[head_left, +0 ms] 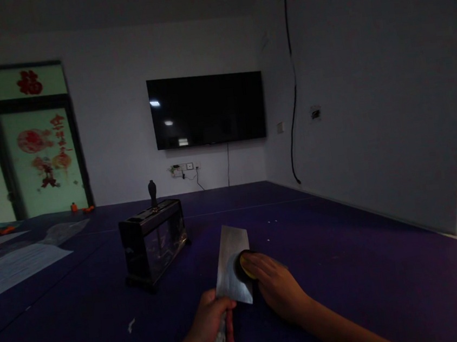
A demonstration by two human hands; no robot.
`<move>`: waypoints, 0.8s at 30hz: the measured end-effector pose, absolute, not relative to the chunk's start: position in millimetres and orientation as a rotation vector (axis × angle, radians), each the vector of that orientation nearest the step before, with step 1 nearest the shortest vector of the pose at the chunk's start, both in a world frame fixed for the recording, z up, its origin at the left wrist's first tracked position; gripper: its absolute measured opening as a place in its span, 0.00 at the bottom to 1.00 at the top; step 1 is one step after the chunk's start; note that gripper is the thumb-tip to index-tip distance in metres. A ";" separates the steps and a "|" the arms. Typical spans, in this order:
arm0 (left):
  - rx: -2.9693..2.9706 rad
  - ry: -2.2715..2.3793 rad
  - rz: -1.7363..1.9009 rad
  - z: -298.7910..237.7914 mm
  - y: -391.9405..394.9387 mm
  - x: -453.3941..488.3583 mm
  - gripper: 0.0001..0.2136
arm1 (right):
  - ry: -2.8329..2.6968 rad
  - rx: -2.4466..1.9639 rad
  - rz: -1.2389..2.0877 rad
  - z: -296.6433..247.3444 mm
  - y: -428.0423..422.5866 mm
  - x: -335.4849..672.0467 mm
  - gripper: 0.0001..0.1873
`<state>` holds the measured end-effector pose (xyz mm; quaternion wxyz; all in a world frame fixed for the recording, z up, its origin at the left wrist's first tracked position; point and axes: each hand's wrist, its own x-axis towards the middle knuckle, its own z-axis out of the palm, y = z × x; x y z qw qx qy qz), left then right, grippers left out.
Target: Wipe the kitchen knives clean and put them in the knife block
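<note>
Pointing forward, the cleaver (227,263) slants slightly right lengthwise.

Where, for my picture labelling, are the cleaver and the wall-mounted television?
Cleaver (228,266): head view, on the middle of its blade.
Wall-mounted television (208,110): head view, on the dark screen's centre.

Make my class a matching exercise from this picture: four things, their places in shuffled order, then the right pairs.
Things
1. broad silver metal cleaver
2. flat black television
3. white rectangular paper sheet
4. small round yellow-and-black object

Places
A. on the pale grey wall
B. in the right hand
C. in the left hand
D. on the flat purple surface

Pairs: 1-C, 2-A, 3-D, 4-B
</note>
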<state>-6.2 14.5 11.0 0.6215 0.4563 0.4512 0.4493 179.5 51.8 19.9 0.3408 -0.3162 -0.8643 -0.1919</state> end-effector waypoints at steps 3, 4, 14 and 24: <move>1.041 1.050 1.032 9.3 15.4 -6.6 0.06 | -2.265 -0.850 -0.487 20.7 50.5 179.2 0.30; 1.040 1.052 1.030 9.3 15.3 -6.6 0.06 | -2.272 -0.858 -0.484 21.0 50.2 179.4 0.30; 1.046 1.054 1.023 13.1 11.9 -3.7 0.06 | -2.269 -0.823 -0.492 16.7 55.4 182.6 0.27; 0.995 1.117 1.025 14.5 12.4 -2.8 0.05 | -2.221 -0.684 -0.532 20.9 51.8 181.8 0.19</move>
